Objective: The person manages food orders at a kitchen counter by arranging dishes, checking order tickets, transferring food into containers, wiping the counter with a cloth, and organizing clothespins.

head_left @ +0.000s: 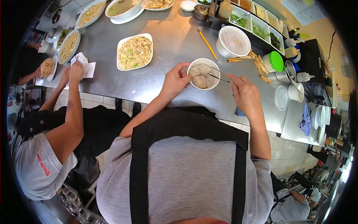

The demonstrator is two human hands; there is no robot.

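A small white bowl with several pale round dumplings or meatballs sits on the steel counter in front of me. My left hand grips its left rim, thumb and fingers closed on it. To the right of the bowl, my right hand pinches a thin metal utensil with two slender arms, apparently tongs. Its tips reach over the rim to the food; whether they clasp a piece, I cannot tell. Just behind the bowl lies a yellow pencil.
A lidded white tub and wooden clothespins lie behind my right hand. A plate of fried rice stands back left. Garnish trays line the back. At left, a co-worker's hands hold white paper.
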